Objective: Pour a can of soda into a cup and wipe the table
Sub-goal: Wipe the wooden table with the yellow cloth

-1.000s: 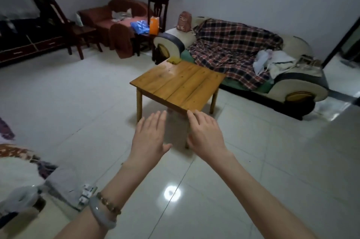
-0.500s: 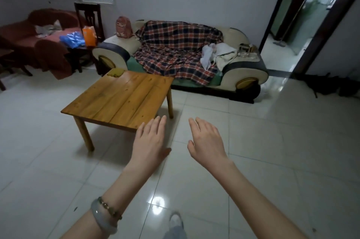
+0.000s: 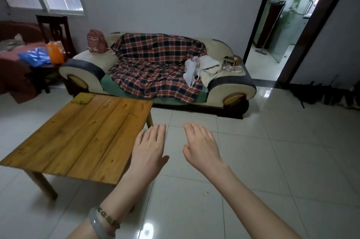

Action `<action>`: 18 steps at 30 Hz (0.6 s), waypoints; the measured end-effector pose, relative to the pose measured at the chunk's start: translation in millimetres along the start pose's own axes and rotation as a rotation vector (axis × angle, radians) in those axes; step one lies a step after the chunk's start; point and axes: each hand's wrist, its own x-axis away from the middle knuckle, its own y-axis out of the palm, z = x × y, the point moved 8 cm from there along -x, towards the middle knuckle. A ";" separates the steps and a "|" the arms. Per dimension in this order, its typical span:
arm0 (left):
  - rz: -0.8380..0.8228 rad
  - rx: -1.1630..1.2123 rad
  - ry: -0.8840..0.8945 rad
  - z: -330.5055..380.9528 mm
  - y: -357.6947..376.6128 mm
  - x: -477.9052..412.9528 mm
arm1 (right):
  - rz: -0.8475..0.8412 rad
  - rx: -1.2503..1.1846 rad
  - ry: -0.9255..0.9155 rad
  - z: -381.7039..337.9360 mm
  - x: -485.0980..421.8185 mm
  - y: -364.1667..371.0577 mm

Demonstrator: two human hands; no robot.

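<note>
Currently no can or cup in view. Left hand [image 3: 150,149] & right hand [image 3: 202,147] both flat, fingers straight, empty, over floor [image 3: 272,160] near table [image 3: 78,137]. Yellow cloth [image 3: 82,99] on table's far corner: prob. soft, light, pinch anywhere. Can likely slick; grip round its middle.

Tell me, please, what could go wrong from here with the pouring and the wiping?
1. The left hand and the right hand are open and empty, and no can or cup is in view; they must likely be fetched first.
2. The table top is planks with seams, where spilled soda could seep in.
3. The yellowish cloth lies right at the table's far corner and might get knocked off.
</note>
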 end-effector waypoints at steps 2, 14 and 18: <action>0.008 -0.006 0.008 -4.8 4.5 -33.9 | -0.003 -0.001 -0.005 11.8 -29.0 5.2; -0.040 -0.008 -0.062 -31.5 73.2 -205.9 | -0.040 -0.042 -0.057 89.8 -192.4 57.1; -0.049 -0.035 -0.146 -47.0 99.8 -272.6 | -0.017 -0.047 -0.115 116.5 -266.5 83.3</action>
